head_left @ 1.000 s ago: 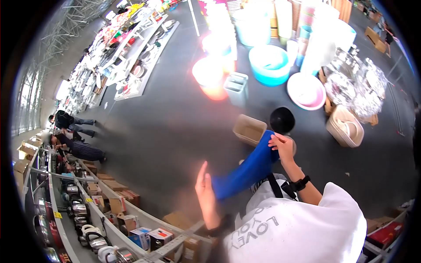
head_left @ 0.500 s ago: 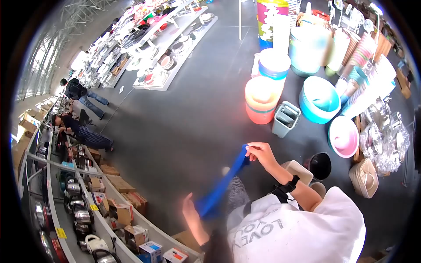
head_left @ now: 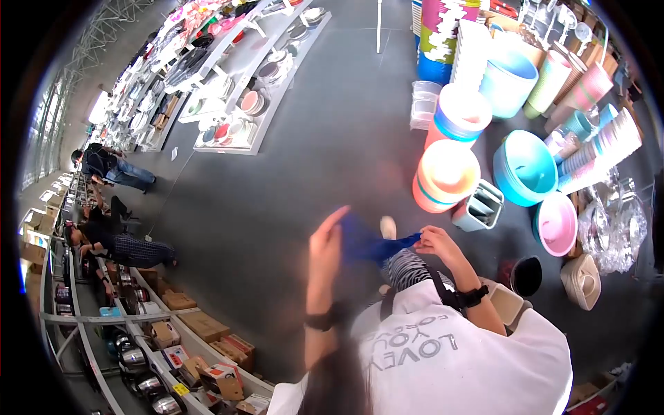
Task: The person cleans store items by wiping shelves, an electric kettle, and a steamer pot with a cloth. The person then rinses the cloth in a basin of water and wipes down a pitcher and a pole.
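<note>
your right hand [head_left: 437, 243] pinches the blue cloth [head_left: 368, 245], likely to spread it; whether your left hand [head_left: 325, 242] grips, i cannot tell

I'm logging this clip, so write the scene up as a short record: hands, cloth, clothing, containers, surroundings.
Right hand: pinches one end of the blue cloth
Left hand: at the cloth's other end, fingers pointing up; grip unclear
Cloth: spans between the hands, blurred toward the left
Clothing: white shirt with lettering; dark band on each wrist
Containers: orange buckets, grey divided bin, light-blue tubs, pink basin
Left side: shelves with cardboard boxes
Other people: at least two, by the shelves
</note>
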The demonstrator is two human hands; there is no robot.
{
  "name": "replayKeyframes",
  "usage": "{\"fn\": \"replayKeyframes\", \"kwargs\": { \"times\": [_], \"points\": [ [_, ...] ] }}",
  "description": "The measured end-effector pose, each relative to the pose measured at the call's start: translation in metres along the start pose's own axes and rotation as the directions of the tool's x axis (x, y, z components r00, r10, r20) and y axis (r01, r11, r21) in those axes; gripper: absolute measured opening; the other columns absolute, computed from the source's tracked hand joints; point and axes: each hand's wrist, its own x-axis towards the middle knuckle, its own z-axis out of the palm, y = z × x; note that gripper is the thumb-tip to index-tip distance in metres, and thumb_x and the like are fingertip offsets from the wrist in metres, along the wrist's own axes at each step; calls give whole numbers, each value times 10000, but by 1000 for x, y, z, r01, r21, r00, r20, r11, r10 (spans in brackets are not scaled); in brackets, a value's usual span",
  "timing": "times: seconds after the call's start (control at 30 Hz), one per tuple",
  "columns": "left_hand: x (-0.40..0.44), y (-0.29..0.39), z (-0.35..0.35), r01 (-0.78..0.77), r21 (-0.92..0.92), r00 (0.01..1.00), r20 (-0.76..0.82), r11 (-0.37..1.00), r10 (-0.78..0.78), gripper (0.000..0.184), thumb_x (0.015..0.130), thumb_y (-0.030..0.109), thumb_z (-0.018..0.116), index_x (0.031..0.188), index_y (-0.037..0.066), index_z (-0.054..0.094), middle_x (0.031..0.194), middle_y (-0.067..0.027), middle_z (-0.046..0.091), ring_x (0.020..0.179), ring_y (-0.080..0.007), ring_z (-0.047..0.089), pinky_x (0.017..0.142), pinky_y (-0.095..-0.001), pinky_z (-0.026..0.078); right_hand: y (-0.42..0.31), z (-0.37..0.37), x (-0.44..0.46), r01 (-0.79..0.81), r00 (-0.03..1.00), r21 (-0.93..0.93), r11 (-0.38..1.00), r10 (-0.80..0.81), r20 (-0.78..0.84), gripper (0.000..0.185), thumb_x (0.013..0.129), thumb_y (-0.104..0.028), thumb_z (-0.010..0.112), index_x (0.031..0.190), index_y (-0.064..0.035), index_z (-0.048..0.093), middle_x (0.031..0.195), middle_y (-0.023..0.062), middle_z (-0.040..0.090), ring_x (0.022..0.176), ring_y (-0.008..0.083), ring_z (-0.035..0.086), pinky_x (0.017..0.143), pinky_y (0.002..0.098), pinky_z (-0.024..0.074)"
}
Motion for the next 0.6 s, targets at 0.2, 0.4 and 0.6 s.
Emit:
{"fn": "replayKeyframes", "kwargs": {
  "times": [0.2,0.4,0.6],
  "points": [
    [178,-6,19,-58,85,982,185,995,41,294,949,-10,438,1185,-10,612,1124,-73,653,1034,-120,577,933,-243,417,-37,4,195,-221,959,-371,902,270,85,375,903,-315,614,976,49,562,816,173,668,714,209,689,643,274,562],
    [335,5,-44,47,67,999,4,997,-48,300,944,-27,431,1185,-28,610,1150,-93,637,1053,-136,577,950,-242,414,-156,15,330,-376,865,-267,887,439,241,411,815,-287,747,932,42,531,779,152,656,686,189,679,579,255,545],
    [459,25,-93,36,154,974,-228,987,0,322,925,-36,414,1170,-10,621,1166,-99,646,1093,-168,575,985,-255,385,-248,38,454,-93,869,-588,803,354,346,468,888,-411,637,901,57,645,786,86,672,713,150,666,691,242,517]
  ]
}}
